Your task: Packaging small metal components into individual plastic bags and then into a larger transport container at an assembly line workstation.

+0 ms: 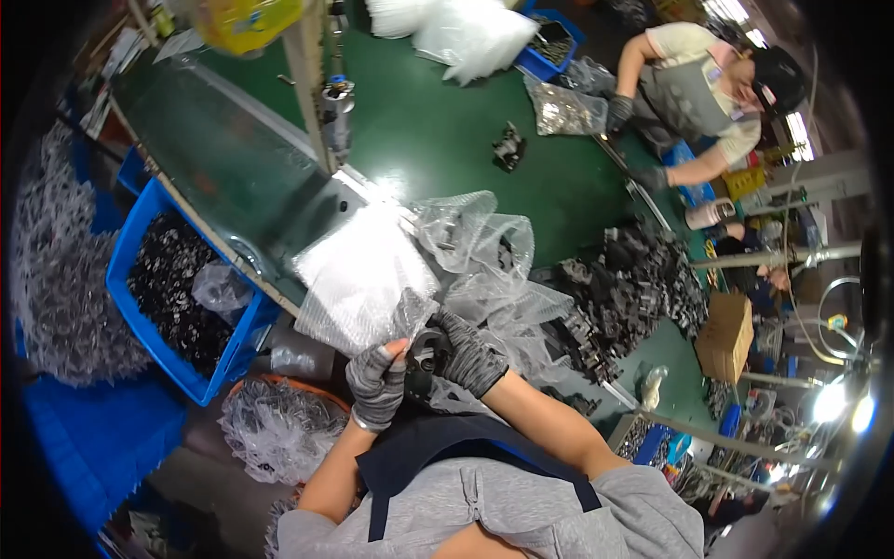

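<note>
My left hand (376, 384), in a grey striped glove with bare fingertips, pinches the near edge of a clear bubble-wrap bag (410, 315). Close beside it, my right hand (470, 356), gloved in the same grey, curls around a black metal-looking part (429, 351) in front of my body. Part of that piece is hidden by the fingers and the plastic. A flat stack of white bubble-wrap bags (358, 270) lies just beyond my left hand. Crumpled bubble wrap (484, 270) spreads past my right hand, with dark parts showing under it.
To the right, a large heap of black parts (643, 289) covers the green table (410, 121). A blue crate (121, 270) of small black pieces stands at the left. A metal post (305, 84) rises from the table. Across it, a co-worker (694, 84) handles a bagged part.
</note>
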The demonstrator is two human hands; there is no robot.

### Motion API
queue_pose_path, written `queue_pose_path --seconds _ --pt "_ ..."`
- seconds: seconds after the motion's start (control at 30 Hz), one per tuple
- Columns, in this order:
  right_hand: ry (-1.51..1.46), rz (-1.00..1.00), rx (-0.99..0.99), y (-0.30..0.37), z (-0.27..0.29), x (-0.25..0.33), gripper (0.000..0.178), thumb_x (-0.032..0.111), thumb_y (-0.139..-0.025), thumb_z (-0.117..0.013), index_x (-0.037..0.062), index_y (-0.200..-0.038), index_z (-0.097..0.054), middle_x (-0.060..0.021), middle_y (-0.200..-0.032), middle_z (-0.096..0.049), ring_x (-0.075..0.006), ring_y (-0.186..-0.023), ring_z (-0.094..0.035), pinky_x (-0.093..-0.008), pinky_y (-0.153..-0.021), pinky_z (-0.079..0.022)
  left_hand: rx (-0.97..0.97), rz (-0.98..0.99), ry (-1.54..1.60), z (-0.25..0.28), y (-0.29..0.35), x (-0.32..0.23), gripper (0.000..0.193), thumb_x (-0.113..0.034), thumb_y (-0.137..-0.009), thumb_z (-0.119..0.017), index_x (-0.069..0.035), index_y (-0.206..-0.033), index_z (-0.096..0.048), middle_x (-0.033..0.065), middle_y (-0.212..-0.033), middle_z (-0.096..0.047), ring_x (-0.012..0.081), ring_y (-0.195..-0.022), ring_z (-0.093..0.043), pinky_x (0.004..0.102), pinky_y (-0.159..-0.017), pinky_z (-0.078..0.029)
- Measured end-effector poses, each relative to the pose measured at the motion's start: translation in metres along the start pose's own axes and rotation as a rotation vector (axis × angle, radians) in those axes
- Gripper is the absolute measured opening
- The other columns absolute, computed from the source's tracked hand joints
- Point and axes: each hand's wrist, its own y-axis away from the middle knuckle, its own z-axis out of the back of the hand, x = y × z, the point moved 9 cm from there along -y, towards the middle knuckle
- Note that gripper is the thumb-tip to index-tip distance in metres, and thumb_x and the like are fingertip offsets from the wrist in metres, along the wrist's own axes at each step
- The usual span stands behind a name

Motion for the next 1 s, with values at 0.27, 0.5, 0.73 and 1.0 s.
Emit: queue_pose_path --seconds 0.27,0.5,0.73,1.0 --pt "0.327 -0.138 0.048 0.077 -0.012 0.028 0.033 0.032 -0.091 -0.06 0.0044 -0.109 -0.06 -0.0098 -0.095 -0.066 -0.0204 -0.078 -0.066 -0.0335 -0.065 -0.057 -0.011 0.386 0.179 -0.012 0.023 0.023 0.011 -0.012 -0.088 -0.067 -0.006 -0.096 -0.068 0.0085 -0.078 -0.068 0.0173 -0.068 -0.064 0.0301 -0.064 -0.049" --pt "0.086 -0.133 -0.186 0.095 0.022 -0.004 0.036 0.028 -0.09 -0.062 0.0033 -0.115 -0.057 -0.0103 -0.095 -0.066 -0.0227 -0.082 -0.066 -0.0342 -0.065 -0.057 0.003 0.484 0.321 -0.032 0.056 -0.015 0.011 -0.012 -0.09 -0.065 -0.004 -0.096 -0.068 0.0079 -0.077 -0.067 0.0155 -0.067 -0.061 0.0283 -0.065 -0.049" --pt "0.924 0.769 -0.341 0.122 0.035 0.025 0.042 0.023 -0.094 -0.055 0.0021 -0.13 -0.049 -0.0117 -0.121 -0.057 -0.023 -0.11 -0.054 -0.0356 -0.092 -0.046 -0.111 0.055 0.118 -0.038 0.071 -0.058 0.008 -0.009 -0.088 -0.066 -0.004 -0.094 -0.068 0.0094 -0.078 -0.068 0.0172 -0.07 -0.065 0.0285 -0.065 -0.05" --pt "1.19 0.967 -0.929 0.252 0.196 0.013 0.053 0.031 -0.09 -0.058 0.003 -0.133 -0.047 -0.0152 -0.132 -0.051 -0.0243 -0.119 -0.049 -0.0346 -0.101 -0.041 0.977 -0.215 0.605 -0.17 0.108 -0.164 0.01 -0.015 -0.092 -0.058 -0.008 -0.095 -0.064 0.0126 -0.074 -0.064 0.0284 -0.062 -0.064 0.0364 -0.055 -0.048"
